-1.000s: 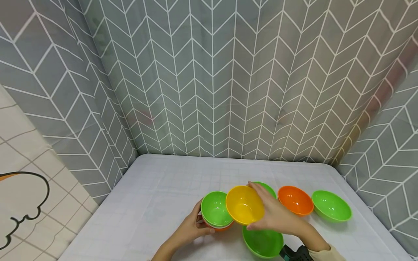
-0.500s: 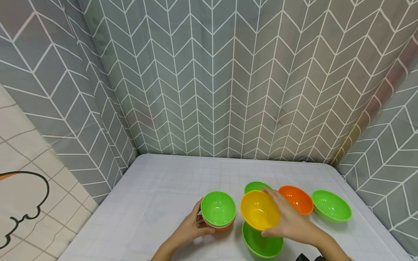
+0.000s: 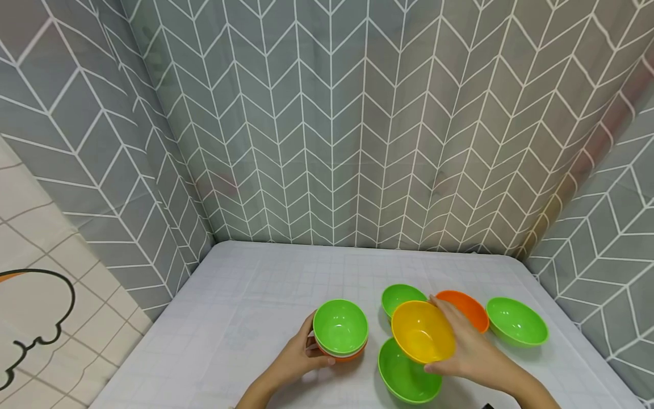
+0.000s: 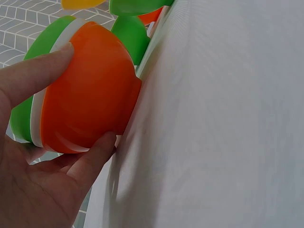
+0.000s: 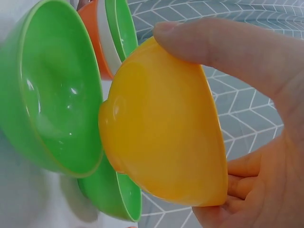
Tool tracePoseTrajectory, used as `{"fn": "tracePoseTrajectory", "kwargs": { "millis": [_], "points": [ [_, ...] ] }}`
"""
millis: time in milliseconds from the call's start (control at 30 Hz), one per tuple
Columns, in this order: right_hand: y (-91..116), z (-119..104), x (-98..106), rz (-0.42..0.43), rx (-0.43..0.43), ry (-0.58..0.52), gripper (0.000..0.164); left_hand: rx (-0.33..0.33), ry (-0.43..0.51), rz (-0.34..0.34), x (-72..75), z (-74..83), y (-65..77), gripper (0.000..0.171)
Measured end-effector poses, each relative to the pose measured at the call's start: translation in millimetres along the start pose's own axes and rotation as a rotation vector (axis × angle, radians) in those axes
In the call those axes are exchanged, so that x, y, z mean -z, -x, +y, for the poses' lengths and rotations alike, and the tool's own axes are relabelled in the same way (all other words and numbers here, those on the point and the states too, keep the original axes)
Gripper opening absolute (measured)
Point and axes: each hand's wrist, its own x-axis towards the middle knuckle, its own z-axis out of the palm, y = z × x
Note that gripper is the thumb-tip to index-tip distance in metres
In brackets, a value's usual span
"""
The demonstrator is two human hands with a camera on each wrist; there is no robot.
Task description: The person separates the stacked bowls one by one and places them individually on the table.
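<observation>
A person's left hand (image 3: 298, 358), left forearm (image 3: 261, 389), right hand (image 3: 469, 346) and right forearm (image 3: 526, 383) are bare; beside the right forearm shows a black sliver (image 3: 487, 406), too small to identify.

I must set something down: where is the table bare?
Free: the table left of the left hand, and its back strip before the patterned curtain. Crowded: right side, where the right hand holds a yellow bowl near other bowls.

A curtained-off corner here, grey zigzag-patterned curtains (image 3: 327, 125) on three sides, white-covered table (image 3: 255, 295), home or studio unclear.
</observation>
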Motion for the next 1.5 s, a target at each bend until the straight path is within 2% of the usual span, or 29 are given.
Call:
{"fn": "tracePoseTrajectory", "kwargs": {
  "millis": [167,400,800,1133,1200,1400,1500],
  "points": [
    [5.4,3.8,3.4,0.024,0.002,0.018,0.116,-0.006,-0.004,-0.002,0.0,-0.9,-0.1,0.105],
    [16.2,12.0,7.7,0.065,-0.037,0.039,0.117,0.005,-0.003,-0.001,-0.4,-0.2,-0.3,0.105],
    [38.6,37.4,13.1,0.133,-0.061,0.098,0.122,0.010,-0.028,-0.007,-0.3,-1.8,-1.0,0.105],
    [56.1,54.3,9.9,0.157,-0.014,0.098,0.122,0.025,-0.048,0.008,0.4,-4.5,-0.5,0.105],
    [58.8,56.1,8.5,0.150,-0.032,0.099,0.122,0.025,-0.056,0.010,0.4,-4.4,-0.3,0.105],
    [64.8,57.9,7.2,0.081,-0.159,0.097,0.125,0.039,-0.046,0.009,-0.3,-3.9,-0.9,0.106],
    [67.9,60.2,5.9,0.063,-0.186,0.111,0.124,0.042,-0.045,0.011,-0.4,-3.6,-1.0,0.106]
  ]
}}
